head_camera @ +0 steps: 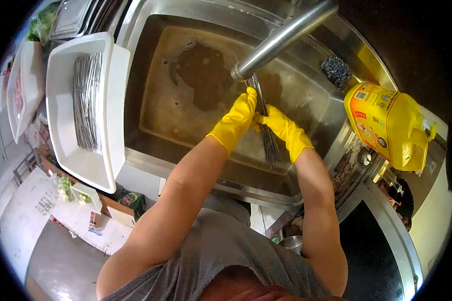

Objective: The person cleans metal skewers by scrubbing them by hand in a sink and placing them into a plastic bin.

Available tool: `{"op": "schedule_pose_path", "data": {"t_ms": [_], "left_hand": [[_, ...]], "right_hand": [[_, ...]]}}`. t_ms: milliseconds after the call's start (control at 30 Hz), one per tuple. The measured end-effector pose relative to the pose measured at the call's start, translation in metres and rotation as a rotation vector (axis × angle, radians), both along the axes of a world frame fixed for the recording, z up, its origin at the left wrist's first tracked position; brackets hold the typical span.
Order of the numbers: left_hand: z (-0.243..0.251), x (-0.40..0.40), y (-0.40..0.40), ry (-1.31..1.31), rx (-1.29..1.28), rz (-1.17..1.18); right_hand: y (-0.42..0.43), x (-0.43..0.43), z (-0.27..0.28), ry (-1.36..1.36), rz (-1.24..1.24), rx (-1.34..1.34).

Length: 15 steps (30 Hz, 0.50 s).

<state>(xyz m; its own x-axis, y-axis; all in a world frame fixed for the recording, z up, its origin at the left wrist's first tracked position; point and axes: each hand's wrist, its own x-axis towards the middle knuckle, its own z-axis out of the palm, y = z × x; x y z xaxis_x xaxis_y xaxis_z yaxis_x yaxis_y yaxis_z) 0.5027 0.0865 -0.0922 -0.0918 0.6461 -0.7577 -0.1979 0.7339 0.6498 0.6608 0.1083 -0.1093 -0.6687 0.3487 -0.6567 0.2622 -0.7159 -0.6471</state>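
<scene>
Both my hands wear yellow rubber gloves over the stainless steel sink, which holds murky brownish water. A bundle of thin metal skewers runs between them, its upper part just under the end of the metal faucet pipe. My left hand is closed round the upper part of the bundle. Slightly lower, my right hand grips the bundle from the other side. Many more metal skewers lie in a white plastic tub left of the sink.
A steel wool scourer sits on the sink's right ledge, beside a large yellow detergent jug. Metal trays and a white container with meat stand at the far left. A green box is below the tub.
</scene>
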Motion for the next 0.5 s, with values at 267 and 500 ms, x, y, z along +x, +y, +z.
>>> {"op": "schedule_pose_path", "data": {"t_ms": [267,500], "left_hand": [[0.013,-0.013,-0.023,-0.332,0.103,-0.021],[-0.019,0.016,-0.069,-0.726,-0.154,-0.083]], "right_hand": [[-0.002,0.009,-0.016,-0.114,-0.187,-0.063],[-0.005,-0.008,-0.006,-0.203,-0.352,-0.276]]}}
